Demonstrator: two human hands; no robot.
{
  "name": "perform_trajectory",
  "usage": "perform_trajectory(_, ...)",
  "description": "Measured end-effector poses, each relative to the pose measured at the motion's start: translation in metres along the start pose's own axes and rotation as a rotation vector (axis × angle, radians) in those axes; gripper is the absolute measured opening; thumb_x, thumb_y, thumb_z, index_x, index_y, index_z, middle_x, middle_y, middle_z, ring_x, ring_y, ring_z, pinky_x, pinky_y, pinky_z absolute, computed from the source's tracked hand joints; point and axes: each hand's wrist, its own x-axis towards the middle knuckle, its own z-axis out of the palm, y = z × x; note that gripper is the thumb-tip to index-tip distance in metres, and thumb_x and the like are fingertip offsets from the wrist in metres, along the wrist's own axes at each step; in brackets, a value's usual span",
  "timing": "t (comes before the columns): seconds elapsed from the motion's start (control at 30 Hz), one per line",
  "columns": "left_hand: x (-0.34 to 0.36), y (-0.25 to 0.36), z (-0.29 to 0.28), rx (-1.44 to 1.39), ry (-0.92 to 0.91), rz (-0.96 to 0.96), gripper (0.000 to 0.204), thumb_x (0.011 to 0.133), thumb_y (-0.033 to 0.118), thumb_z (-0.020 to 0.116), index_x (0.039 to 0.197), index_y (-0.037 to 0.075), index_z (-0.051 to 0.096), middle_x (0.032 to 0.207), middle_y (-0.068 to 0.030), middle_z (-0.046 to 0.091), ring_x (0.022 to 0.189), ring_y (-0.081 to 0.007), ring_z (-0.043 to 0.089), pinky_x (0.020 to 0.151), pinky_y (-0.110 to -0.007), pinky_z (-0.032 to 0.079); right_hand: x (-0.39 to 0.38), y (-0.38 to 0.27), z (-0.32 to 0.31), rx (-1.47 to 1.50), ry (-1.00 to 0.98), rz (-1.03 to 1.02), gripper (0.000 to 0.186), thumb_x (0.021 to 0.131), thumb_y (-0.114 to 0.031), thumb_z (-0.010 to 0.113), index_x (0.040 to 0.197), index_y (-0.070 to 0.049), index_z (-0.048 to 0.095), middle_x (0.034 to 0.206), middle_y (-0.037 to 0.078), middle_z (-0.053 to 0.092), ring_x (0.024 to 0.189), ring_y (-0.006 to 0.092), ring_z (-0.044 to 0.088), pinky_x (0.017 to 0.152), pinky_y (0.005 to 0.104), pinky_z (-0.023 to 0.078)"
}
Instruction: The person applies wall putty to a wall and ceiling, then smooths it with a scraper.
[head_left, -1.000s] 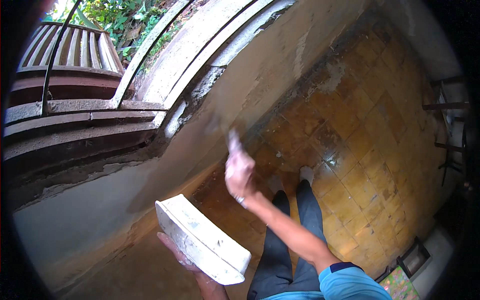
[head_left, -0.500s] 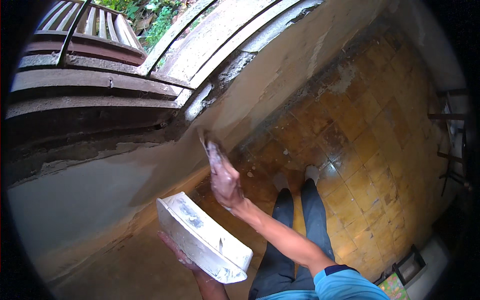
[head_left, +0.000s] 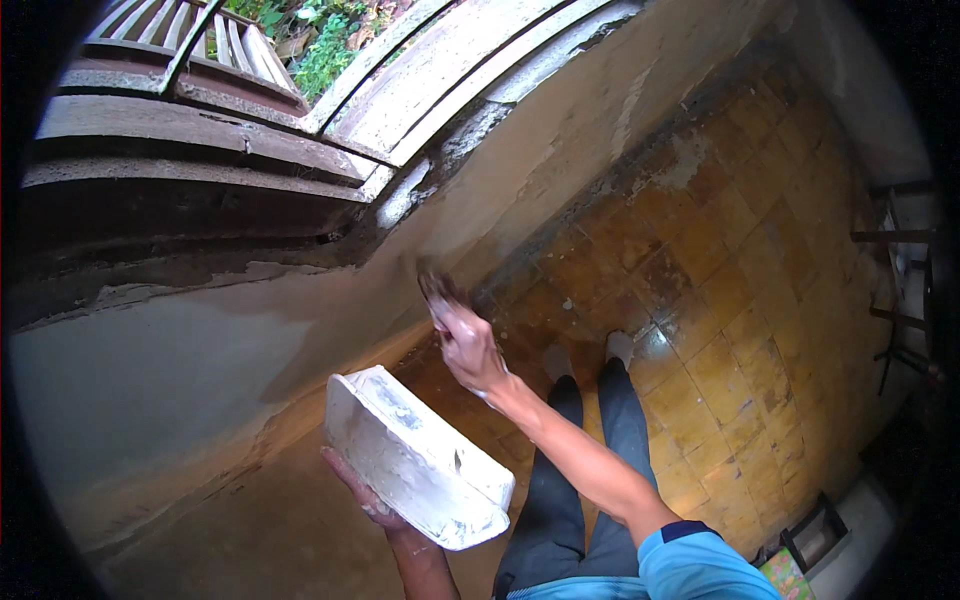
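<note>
My left hand (head_left: 368,497), smeared with white, supports a white plastic tub (head_left: 425,470) from its outer left side and underneath. The tub is tilted, with white paste streaks on its walls; most of my left fingers are hidden behind it. Above the tub's far end, my right hand (head_left: 470,348) is closed around a small flat scraper (head_left: 436,283). The scraper is dark and blurred by motion, its tip close to the lower wall (head_left: 500,220) below the window. White paste coats parts of my right hand and wrist.
A window with wooden slats (head_left: 190,135) and a rough, peeling sill (head_left: 405,195) is at upper left, with green plants (head_left: 330,55) outside. Worn yellow-brown floor tiles (head_left: 700,320) spread to the right. A dark-framed stand (head_left: 900,235) is at far right.
My right hand and the scraper have shifted slightly right and down, and the hand has turned. The tub in my left hand has moved slightly right and up.
</note>
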Motion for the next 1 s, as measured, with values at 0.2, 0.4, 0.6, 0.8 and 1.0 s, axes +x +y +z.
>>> perform_trajectory(0.2, -0.007, 0.002, 0.016, -0.296, -0.242, -0.141, 0.068, 0.094, 0.059, 0.034, 0.139, 0.009, 0.032, 0.133, -0.0078, 0.046, 0.117, -0.0231, 0.050, 0.097, -0.039, 0.046, -0.003, -0.010, -0.130, 1.166, 0.078, 0.781, 0.037, 0.081, 0.002, 0.056, 0.118, 0.006, 0.051, 0.106, 0.012, 0.061, 0.093, 0.0202, 0.062, 0.083, 0.0330, 0.052)
perform_trajectory(0.4, -0.005, -0.026, 0.053, -0.284, -0.325, -0.257, 0.072, 0.093, 0.061, 0.032, 0.137, 0.005, 0.034, 0.125, -0.0104, 0.052, 0.107, -0.0220, 0.057, 0.089, -0.036, 0.052, 0.004, -0.054, -0.235, 1.155, 0.251, 0.665, 0.037, 0.081, 0.004, 0.051, 0.118, 0.004, 0.051, 0.111, 0.013, 0.060, 0.103, 0.0216, 0.060, 0.095, 0.0378, 0.047)
perform_trajectory(0.6, 0.007, -0.050, 0.082, -0.400, -0.665, -0.366, 0.070, 0.093, 0.058, 0.038, 0.138, 0.004, 0.034, 0.131, -0.0131, 0.048, 0.116, -0.0258, 0.051, 0.098, -0.041, 0.044, -0.001, -0.093, -0.263, 0.981, 0.463, 0.564, 0.034, 0.083, 0.004, 0.051, 0.117, 0.004, 0.050, 0.113, 0.014, 0.058, 0.103, 0.0225, 0.059, 0.093, 0.0376, 0.049)
perform_trajectory(0.8, 0.014, -0.063, 0.106, -0.440, -0.739, -0.432, 0.071, 0.093, 0.059, 0.037, 0.138, 0.004, 0.034, 0.131, -0.0130, 0.049, 0.116, -0.0259, 0.052, 0.098, -0.042, 0.045, 0.015, -0.152, -0.289, 0.593, 0.526, 0.330, 0.033, 0.090, -0.008, 0.051, 0.121, 0.001, 0.050, 0.116, 0.011, 0.057, 0.107, 0.0203, 0.055, 0.095, 0.0375, 0.044)
perform_trajectory(1.0, 0.012, -0.071, 0.123, -0.389, -0.819, -0.403, 0.072, 0.093, 0.059, 0.035, 0.137, 0.002, 0.035, 0.128, -0.0148, 0.052, 0.113, -0.0260, 0.056, 0.097, -0.041, 0.046, 0.047, -0.199, -0.257, -0.158, -0.183, 0.399, 0.027, 0.083, -0.009, 0.051, 0.105, 0.005, 0.059, 0.075, 0.012, 0.063, 0.067, 0.0133, 0.060, 0.062, 0.0273, 0.047)
